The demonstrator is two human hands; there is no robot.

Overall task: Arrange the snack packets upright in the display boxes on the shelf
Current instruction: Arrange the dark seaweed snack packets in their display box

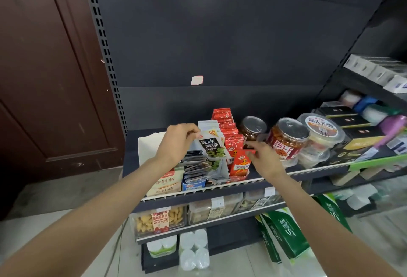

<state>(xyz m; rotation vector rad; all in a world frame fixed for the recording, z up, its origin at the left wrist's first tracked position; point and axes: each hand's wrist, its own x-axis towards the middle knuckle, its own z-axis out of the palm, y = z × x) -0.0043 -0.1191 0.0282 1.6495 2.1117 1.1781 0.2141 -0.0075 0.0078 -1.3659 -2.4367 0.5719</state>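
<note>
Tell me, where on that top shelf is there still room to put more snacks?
Behind the white paper at the shelf's left end, and behind the red packets and jars by the dark back wall, the shelf looks bare. The front is crowded: packet boxes, both hands, jars and tubs.

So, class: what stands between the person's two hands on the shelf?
In the head view, upright black-and-white seaweed packets and a row of red snack packets stand between the left hand and right hand.
</note>
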